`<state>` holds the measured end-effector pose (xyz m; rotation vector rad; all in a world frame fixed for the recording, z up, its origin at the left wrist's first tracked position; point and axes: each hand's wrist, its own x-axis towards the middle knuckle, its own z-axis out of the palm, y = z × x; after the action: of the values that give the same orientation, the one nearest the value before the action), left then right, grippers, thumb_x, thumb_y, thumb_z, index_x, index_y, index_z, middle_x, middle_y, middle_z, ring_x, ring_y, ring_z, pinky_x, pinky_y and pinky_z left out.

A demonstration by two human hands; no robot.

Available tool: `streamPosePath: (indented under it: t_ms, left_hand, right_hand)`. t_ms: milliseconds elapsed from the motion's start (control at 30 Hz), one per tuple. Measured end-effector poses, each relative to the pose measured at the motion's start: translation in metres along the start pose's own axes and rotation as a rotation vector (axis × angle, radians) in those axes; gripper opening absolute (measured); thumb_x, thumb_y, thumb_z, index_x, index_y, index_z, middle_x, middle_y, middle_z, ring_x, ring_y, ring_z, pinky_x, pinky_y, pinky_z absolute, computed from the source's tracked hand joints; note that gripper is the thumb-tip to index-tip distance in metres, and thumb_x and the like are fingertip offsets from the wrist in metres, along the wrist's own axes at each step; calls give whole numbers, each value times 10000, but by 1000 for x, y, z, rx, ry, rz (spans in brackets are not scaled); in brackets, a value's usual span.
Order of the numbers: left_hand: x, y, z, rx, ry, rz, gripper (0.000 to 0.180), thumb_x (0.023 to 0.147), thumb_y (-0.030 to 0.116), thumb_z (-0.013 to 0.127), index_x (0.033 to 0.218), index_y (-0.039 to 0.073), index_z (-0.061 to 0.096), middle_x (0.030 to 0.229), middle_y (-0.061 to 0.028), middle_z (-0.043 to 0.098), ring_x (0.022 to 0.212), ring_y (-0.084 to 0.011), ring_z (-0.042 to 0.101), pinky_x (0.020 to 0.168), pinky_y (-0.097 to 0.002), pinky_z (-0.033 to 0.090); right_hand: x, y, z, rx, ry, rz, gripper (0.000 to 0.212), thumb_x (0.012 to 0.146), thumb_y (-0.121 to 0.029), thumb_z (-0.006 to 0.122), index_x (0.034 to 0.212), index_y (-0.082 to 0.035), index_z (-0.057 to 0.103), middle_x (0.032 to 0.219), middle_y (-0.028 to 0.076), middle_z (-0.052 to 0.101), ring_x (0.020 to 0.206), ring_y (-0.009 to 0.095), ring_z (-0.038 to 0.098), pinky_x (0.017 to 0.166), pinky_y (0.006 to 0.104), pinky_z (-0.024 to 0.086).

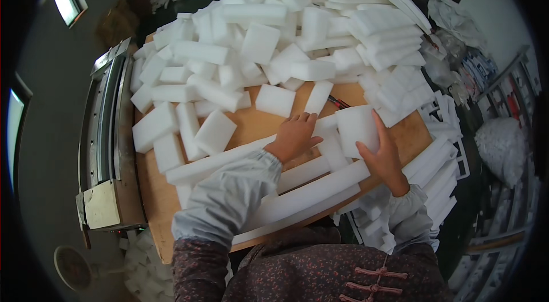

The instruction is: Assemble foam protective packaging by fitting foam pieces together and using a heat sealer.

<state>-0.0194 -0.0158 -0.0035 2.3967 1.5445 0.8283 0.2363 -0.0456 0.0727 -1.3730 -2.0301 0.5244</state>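
My right hand [386, 159] grips a white foam block [355, 129] by its right side, thumb on the near face and fingers along the far edge. The block stands tilted at the right end of a long white foam strip [220, 162]. My left hand [293, 137] lies on that strip with its fingers stretched out and holds nothing. Closer to my body, more foam strips [311, 190] lie along the near edge of the wooden table [409, 135]. A thin red-and-black tool [338, 102] lies just beyond the block; its kind is unclear.
A big heap of white foam blocks [260, 43] covers the far part of the table. On the left stands a metal machine with a long roller [107, 130]. Foam strips [433, 165] are stacked beyond the right edge, near a filled clear bag [500, 146] and a metal rack [509, 70].
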Motion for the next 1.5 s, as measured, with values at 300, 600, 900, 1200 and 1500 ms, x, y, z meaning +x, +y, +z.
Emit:
streamPosePath:
  t_ms: [300, 600, 900, 1200, 1500]
  left_hand:
    - [30, 0, 28, -37, -195, -218, 409, 882, 292, 652, 1245, 114, 590, 972, -176, 707, 904, -372, 680, 777, -470, 535]
    - [28, 0, 27, 6, -166, -171, 391, 878, 297, 667, 1204, 92, 601, 897, -161, 714, 812, -331, 704, 683, -452, 551]
    - [43, -26, 40, -327, -187, -110, 395, 938, 327, 608, 1218, 49, 606, 967, -219, 705, 938, -400, 669, 810, -489, 523]
    - [58, -3, 37, -451, -344, -150, 609, 925, 437, 634, 1336, -4, 547, 1097, -242, 684, 1031, -394, 658, 890, -455, 507]
    - [58, 0, 42, -392, -258, -144, 523, 892, 418, 666, 1193, -3, 589, 997, -214, 681, 937, -398, 659, 796, -482, 517]
  right_hand:
    - [0, 24, 16, -132, -47, -185, 730, 796, -149, 731, 1454, -35, 436, 1373, 235, 545, 1218, 388, 572, 994, 402, 478]
    - [1, 27, 43, -195, -236, -30, 722, 809, -171, 721, 1465, -74, 434, 1095, 215, 584, 956, 401, 611, 830, 439, 504]
    - [1, 25, 60, -415, -247, -38, 783, 809, -196, 719, 1503, -112, 368, 1034, 200, 540, 925, 410, 593, 807, 483, 505]
    - [20, 51, 77, -178, -202, -27, 900, 894, -217, 670, 1549, -8, 89, 1382, 327, 472, 1131, 497, 561, 882, 526, 492]
    - [41, 39, 79, -210, -372, 114, 891, 894, -197, 655, 1563, -47, 87, 1083, 315, 607, 927, 496, 622, 802, 545, 503]
